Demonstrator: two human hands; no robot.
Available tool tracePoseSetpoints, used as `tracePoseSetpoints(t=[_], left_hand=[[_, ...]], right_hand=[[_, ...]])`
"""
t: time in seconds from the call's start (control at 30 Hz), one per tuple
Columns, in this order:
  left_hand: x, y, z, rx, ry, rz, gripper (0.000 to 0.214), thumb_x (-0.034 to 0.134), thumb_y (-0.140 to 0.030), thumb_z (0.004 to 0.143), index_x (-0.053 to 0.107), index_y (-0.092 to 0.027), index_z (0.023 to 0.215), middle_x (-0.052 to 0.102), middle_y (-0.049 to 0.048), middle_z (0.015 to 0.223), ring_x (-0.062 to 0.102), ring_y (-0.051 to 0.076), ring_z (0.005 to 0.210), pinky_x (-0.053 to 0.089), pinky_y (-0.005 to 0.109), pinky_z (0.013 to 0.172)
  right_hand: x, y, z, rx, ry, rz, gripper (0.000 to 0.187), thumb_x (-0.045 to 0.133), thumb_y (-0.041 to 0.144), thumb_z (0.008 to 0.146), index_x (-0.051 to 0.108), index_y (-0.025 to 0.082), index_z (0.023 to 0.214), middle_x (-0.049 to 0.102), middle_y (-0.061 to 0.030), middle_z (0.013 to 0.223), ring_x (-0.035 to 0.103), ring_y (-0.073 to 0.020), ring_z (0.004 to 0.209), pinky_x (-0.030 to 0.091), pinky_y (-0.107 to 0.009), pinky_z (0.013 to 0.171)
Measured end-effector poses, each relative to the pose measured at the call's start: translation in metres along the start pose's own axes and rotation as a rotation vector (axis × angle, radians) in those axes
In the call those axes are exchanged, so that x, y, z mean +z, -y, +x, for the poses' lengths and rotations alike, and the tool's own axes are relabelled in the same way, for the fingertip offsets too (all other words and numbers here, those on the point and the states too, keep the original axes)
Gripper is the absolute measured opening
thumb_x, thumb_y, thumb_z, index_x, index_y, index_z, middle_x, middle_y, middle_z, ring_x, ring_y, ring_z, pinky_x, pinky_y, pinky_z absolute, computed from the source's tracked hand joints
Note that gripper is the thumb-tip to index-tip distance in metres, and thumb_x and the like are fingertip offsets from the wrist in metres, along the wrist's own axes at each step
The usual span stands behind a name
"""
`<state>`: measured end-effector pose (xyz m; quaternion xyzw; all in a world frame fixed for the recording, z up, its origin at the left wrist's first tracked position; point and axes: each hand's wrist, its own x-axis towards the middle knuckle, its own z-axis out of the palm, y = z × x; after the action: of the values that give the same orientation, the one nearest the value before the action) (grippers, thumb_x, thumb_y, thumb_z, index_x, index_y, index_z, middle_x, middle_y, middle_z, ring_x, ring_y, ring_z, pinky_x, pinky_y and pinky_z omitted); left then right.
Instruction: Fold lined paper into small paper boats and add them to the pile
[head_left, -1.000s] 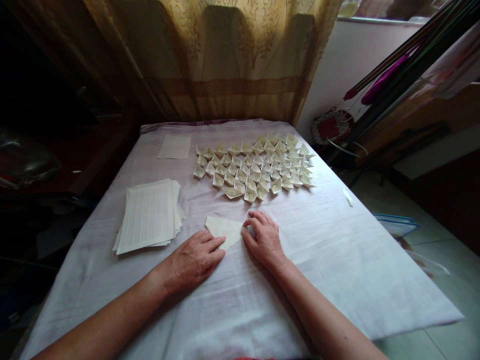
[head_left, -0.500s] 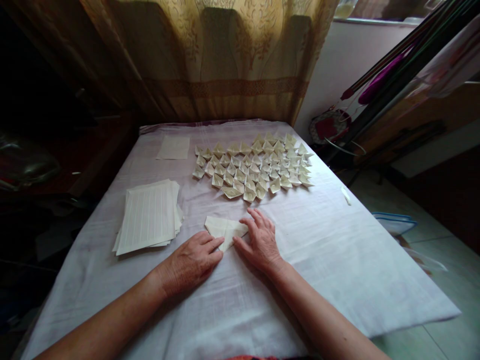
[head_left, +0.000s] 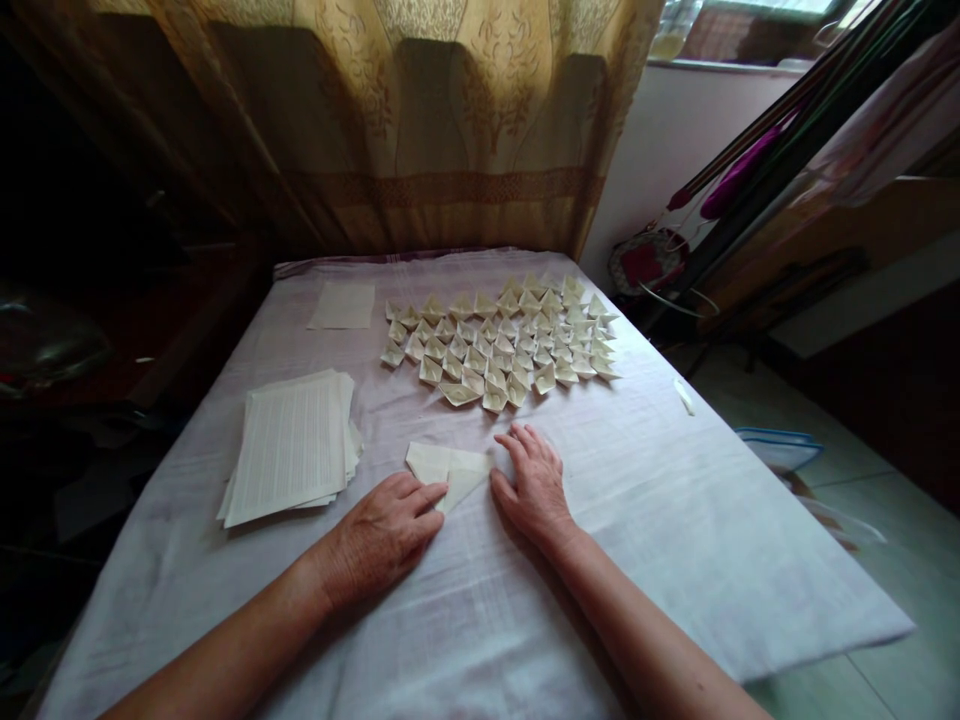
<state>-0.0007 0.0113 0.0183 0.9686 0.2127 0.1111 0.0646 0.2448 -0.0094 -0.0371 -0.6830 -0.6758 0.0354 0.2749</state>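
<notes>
A cream sheet folded into a triangle (head_left: 448, 468) lies on the white cloth (head_left: 675, 520) near the front middle. My left hand (head_left: 382, 535) lies flat, fingers together, with its fingertips pressing the triangle's lower left edge. My right hand (head_left: 534, 482) rests flat, fingers stretched out, just right of the triangle's right corner and touching it. Neither hand holds anything lifted. Beyond them sits a cluster of several small folded paper pieces (head_left: 499, 345).
A stack of lined paper sheets (head_left: 289, 447) lies at the left. One single sheet (head_left: 343, 305) is at the back left. A small paper scrap (head_left: 683, 396) lies at the right. A patterned curtain (head_left: 450, 120) hangs behind. The table's right edge drops to a tiled floor.
My right hand has slid off the top of the triangle to its right corner, fingers now flatter. The left hand stays in place. The view shifted slightly.
</notes>
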Motion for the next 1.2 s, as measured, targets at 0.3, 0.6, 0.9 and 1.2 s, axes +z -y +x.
tracePoseSetpoints(t=[0.3,0.6,0.9,1.2], left_hand=[[0.009,-0.007,0.007,-0.084,-0.091,0.043,0.015,0.054,-0.015,0.091,0.062,-0.02,0.103,0.068,0.0067,0.11,0.059,0.021,0.092,0.046,0.038,0.087],[0.016,-0.001,0.013,-0.105,-0.092,0.183,0.011,0.054,-0.021,0.095,0.062,-0.02,0.101,0.066,0.0057,0.094,0.06,0.022,0.085,0.047,0.037,0.08],[0.009,0.013,0.013,-0.018,-0.043,0.291,0.02,0.048,-0.005,0.093,0.06,-0.018,0.103,0.07,0.0072,0.099,0.063,0.02,0.083,0.047,0.036,0.08],[0.017,0.024,0.006,0.045,-0.207,0.286,0.021,0.047,-0.002,0.092,0.06,-0.014,0.103,0.073,0.0089,0.095,0.067,0.02,0.08,0.052,0.034,0.074]], right_hand=[[-0.012,0.008,0.005,-0.197,0.088,0.138,0.025,0.058,0.022,0.086,0.067,0.022,0.11,0.07,-0.0084,0.116,0.06,-0.0247,0.11,0.042,-0.04,0.095],[-0.019,0.016,0.012,-0.174,0.179,0.057,0.017,0.061,0.022,0.087,0.07,0.021,0.101,0.07,-0.0063,0.096,0.061,-0.0224,0.09,0.041,-0.035,0.083],[-0.032,0.029,-0.002,-0.196,0.267,0.053,0.011,0.063,0.023,0.088,0.07,0.022,0.08,0.067,-0.0025,0.082,0.058,-0.0177,0.08,0.038,-0.031,0.076],[-0.026,0.024,-0.001,-0.252,0.213,0.132,0.032,0.07,0.017,0.076,0.066,0.021,0.107,0.068,-0.0072,0.105,0.059,-0.0234,0.094,0.043,-0.035,0.082]])
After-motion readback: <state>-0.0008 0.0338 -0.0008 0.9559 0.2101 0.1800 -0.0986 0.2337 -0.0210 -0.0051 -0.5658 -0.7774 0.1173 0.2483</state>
